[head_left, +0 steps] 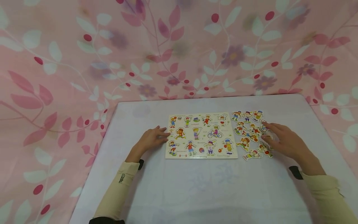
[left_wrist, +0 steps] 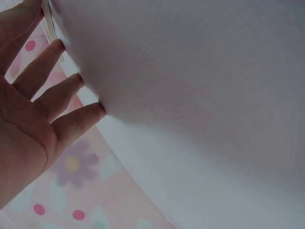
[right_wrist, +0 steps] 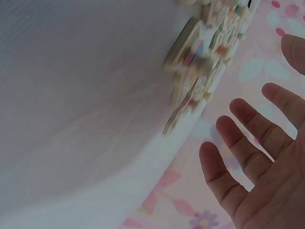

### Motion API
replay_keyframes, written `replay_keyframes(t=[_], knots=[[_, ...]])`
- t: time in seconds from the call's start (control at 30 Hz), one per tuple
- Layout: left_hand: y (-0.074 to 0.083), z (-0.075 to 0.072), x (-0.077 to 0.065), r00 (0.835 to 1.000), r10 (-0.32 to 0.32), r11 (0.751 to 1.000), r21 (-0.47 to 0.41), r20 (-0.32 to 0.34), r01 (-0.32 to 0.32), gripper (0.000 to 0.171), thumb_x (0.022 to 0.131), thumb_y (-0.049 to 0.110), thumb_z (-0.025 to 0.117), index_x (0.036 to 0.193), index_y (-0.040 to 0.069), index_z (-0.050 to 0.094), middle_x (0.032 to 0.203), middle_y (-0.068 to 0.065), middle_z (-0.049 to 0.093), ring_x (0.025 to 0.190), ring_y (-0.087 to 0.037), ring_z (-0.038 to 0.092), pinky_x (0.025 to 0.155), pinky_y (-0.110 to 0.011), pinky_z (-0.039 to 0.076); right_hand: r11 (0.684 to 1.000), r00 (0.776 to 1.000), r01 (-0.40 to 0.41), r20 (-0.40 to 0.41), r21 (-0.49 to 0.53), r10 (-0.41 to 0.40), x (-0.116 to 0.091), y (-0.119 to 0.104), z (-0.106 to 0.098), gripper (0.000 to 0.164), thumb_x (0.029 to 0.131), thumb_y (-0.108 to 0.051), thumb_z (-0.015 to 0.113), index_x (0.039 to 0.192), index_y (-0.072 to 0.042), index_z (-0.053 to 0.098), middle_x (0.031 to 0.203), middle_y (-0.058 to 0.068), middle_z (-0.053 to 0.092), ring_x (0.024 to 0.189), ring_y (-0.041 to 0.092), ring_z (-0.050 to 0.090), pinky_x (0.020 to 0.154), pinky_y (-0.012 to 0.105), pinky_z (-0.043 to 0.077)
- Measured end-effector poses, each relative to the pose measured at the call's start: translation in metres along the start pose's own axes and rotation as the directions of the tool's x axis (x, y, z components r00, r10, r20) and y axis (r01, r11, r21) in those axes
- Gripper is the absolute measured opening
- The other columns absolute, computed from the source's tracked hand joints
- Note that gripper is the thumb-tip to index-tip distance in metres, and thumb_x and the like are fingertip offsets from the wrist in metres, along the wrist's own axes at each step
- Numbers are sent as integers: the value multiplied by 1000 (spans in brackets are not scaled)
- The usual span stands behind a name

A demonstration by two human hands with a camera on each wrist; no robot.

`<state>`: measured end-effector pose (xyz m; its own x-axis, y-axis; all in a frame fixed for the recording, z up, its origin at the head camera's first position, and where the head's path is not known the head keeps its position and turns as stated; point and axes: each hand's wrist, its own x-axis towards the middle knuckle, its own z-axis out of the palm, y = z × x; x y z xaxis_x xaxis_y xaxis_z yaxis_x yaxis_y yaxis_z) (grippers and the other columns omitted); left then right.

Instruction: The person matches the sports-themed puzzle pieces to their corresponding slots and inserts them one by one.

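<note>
A flat puzzle board point(head_left: 202, 137) printed with children playing sports lies on the white-covered table. At its left edge is my left hand point(head_left: 151, 139), fingers extended; in the left wrist view its fingertips rest on the cloth, and the upper ones reach the board's edge point(left_wrist: 49, 24). Loose cut-out figure pieces point(head_left: 244, 143) lie in a cluster right of the board. My right hand point(head_left: 286, 141) hovers at the cluster's right side, partly covering some pieces. Its fingers point(right_wrist: 238, 143) are spread and hold nothing in the right wrist view, where pieces with small knobs point(right_wrist: 190, 50) appear blurred.
White cloth point(head_left: 179, 189) covers the table in front of the board and to both sides. A pink floral curtain point(head_left: 195, 46) hangs behind the table's back edge, and similar fabric shows at the left and right.
</note>
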<state>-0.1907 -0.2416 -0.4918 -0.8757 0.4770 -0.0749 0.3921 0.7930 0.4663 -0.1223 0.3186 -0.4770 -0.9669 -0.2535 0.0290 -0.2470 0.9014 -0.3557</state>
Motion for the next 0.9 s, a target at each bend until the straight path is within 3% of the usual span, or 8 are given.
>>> replay_keyframes(t=[0.23, 0.5, 0.9], knots=[[1, 0, 3, 1000, 0, 1000, -7, 11, 0, 34, 89, 29, 75, 122, 20, 72, 139, -10, 55, 135, -42, 40, 108, -57, 33, 1000, 997, -17, 76, -16, 18, 13, -17, 8, 62, 95, -50, 61, 143, -11, 51, 139, 27, 47, 126, 49, 42, 91, 69, 40], [4, -2, 3, 1000, -13, 1000, -15, 3, 13, 34, 88, 29, 76, 121, 21, 72, 140, -7, 55, 137, -40, 39, 109, -57, 31, 998, 999, 44, -11, -44, -44, 26, -26, 22, 43, 89, -40, 73, 115, -5, 71, 112, 18, 60, 99, 34, 55, 73, 53, 52], [4, -1, 1, 1000, -28, 1000, -1, 8, 28, 34, 89, 30, 76, 122, 21, 72, 139, -8, 55, 136, -40, 40, 109, -56, 32, 997, 998, -58, -5, -50, 58, 38, -37, 33, 23, 89, -31, 74, 84, -11, 65, 95, 12, 53, 80, 26, 50, 61, 42, 46]])
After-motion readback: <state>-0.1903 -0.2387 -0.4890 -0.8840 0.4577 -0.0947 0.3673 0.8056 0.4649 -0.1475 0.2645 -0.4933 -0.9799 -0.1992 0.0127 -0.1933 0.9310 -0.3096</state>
